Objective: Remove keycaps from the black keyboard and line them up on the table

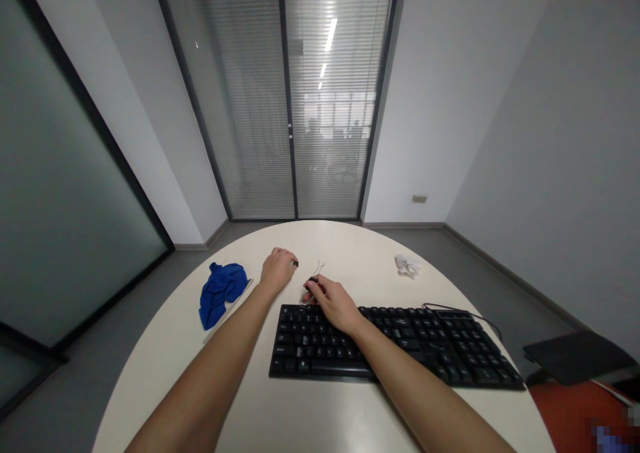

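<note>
Apparently handling the tool is the step: the right hand [337, 303] pinches a wire tool [312, 282] by the keyboard [411, 333]; the left hand [278, 270], over the tabletop [350, 247], grips a dark bit [295, 263], perhaps a keycap; next calls for steadiness

A black keyboard [335, 347] lies flat, keys up, right of centre, a partly hidden, dark-bodied wire tool [313, 279] pointing two thin prongs far beyond its far-left edge, a small black piece [295, 263] farther left.
</note>
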